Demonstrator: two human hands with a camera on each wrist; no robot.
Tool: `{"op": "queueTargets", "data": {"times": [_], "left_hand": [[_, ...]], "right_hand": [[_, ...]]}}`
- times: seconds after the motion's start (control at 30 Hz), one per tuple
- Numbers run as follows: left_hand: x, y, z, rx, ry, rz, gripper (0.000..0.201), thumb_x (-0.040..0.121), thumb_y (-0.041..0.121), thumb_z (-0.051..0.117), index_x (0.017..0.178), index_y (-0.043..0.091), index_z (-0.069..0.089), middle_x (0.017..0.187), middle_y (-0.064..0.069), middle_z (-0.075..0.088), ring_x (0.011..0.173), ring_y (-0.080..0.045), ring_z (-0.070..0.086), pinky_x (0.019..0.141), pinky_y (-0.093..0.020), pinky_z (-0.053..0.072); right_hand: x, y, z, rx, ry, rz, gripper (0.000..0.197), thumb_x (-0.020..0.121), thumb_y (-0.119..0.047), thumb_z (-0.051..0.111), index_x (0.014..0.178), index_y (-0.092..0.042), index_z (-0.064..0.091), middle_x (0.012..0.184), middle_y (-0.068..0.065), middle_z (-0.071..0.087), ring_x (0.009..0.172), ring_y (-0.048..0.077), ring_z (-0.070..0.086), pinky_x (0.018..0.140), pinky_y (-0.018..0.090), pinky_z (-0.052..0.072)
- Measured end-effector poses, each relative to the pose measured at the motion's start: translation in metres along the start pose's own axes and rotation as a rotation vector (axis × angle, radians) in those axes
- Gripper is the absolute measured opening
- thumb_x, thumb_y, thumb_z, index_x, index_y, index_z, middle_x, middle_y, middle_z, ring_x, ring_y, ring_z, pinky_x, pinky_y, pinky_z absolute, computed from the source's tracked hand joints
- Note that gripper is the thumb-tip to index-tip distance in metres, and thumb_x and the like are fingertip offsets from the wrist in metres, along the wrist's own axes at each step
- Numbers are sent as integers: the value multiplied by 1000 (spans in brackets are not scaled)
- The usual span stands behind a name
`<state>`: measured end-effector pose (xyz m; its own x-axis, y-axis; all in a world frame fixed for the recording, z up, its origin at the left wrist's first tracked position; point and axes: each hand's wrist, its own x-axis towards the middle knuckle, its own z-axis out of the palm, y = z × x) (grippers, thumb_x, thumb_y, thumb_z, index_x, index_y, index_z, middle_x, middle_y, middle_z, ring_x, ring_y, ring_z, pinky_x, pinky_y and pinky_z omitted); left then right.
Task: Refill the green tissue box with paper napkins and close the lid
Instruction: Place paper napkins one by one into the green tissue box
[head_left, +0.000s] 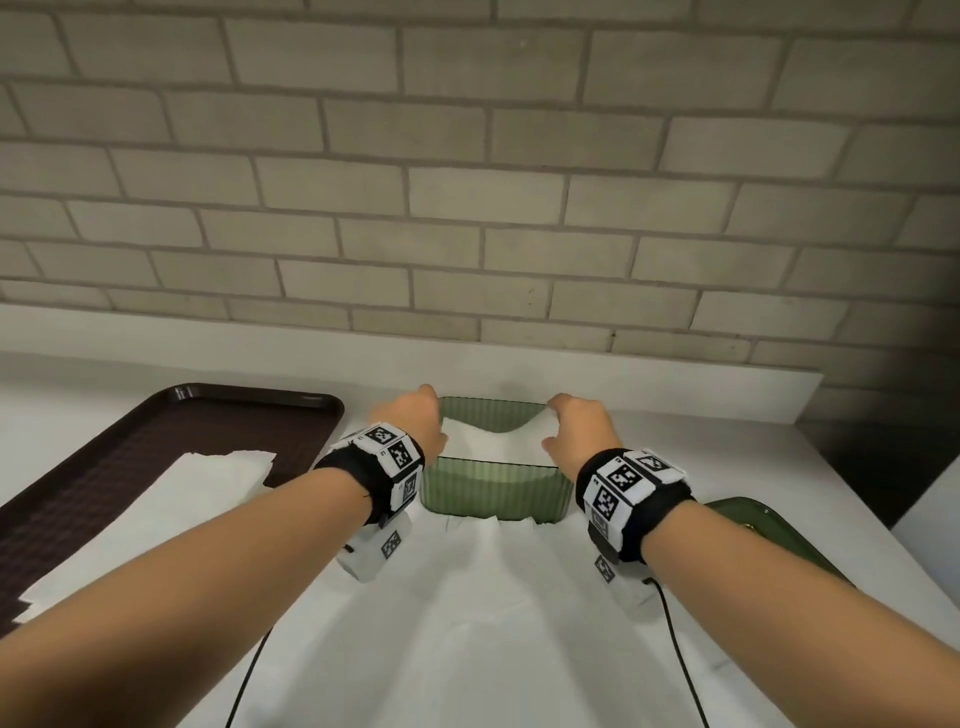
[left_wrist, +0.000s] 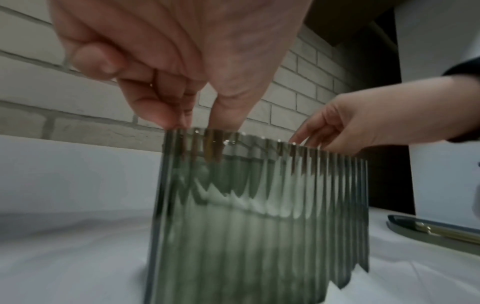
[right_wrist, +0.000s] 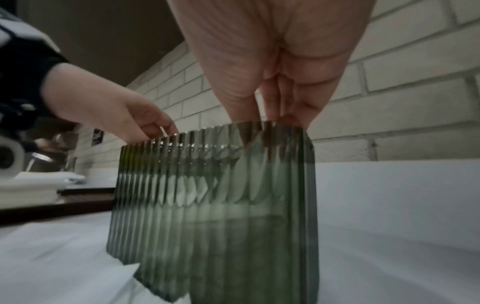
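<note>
The green ribbed tissue box (head_left: 493, 493) stands open on the white counter, near the brick wall. A stack of white paper napkins (head_left: 493, 439) sags inside it, its two ends raised. My left hand (head_left: 434, 415) reaches into the box's left end and pinches the napkins there; in the left wrist view its fingers (left_wrist: 197, 115) dip below the rim of the box (left_wrist: 259, 226). My right hand (head_left: 558, 423) pinches the napkins at the right end, its fingers (right_wrist: 272, 109) pointing down into the box (right_wrist: 221, 205). The fingertips are hidden behind the ribbed wall.
The green lid (head_left: 748, 514) lies flat on the counter to the right of the box. A dark brown tray (head_left: 156, 441) at the left holds more white napkins (head_left: 182, 499). A white paper sheet (head_left: 493, 597) covers the counter in front of the box.
</note>
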<state>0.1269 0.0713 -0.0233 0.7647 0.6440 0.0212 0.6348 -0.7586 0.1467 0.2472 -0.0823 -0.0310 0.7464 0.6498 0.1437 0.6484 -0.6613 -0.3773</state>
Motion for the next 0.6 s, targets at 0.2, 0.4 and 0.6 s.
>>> {"op": "queueTargets", "data": {"times": [0.2, 0.4, 0.6], "left_hand": [[6, 13, -3, 51, -10, 140, 26, 91, 16, 46, 114, 3, 51, 115, -14, 54, 104, -32, 56, 88, -40, 49], [19, 47, -2, 172, -264, 165, 26, 92, 11, 42, 68, 7, 51, 70, -6, 54, 61, -20, 52, 64, -28, 43], [25, 67, 13, 320, -436, 151, 21, 92, 17, 49, 86, 4, 65, 60, -1, 45, 71, -19, 61, 73, -28, 54]], "right_hand": [[-5, -24, -3, -297, -30, -72, 20, 81, 4, 47, 94, -2, 62, 119, 14, 46, 110, 29, 45, 84, 31, 45], [21, -33, 7, -385, -403, 153, 32, 94, -13, 45, 63, -8, 39, 77, 5, 51, 95, 25, 57, 78, 27, 46], [133, 36, 116, -544, -639, 190, 35, 72, -54, 64, 79, -20, 63, 84, 4, 61, 92, 29, 61, 91, 50, 48]]}}
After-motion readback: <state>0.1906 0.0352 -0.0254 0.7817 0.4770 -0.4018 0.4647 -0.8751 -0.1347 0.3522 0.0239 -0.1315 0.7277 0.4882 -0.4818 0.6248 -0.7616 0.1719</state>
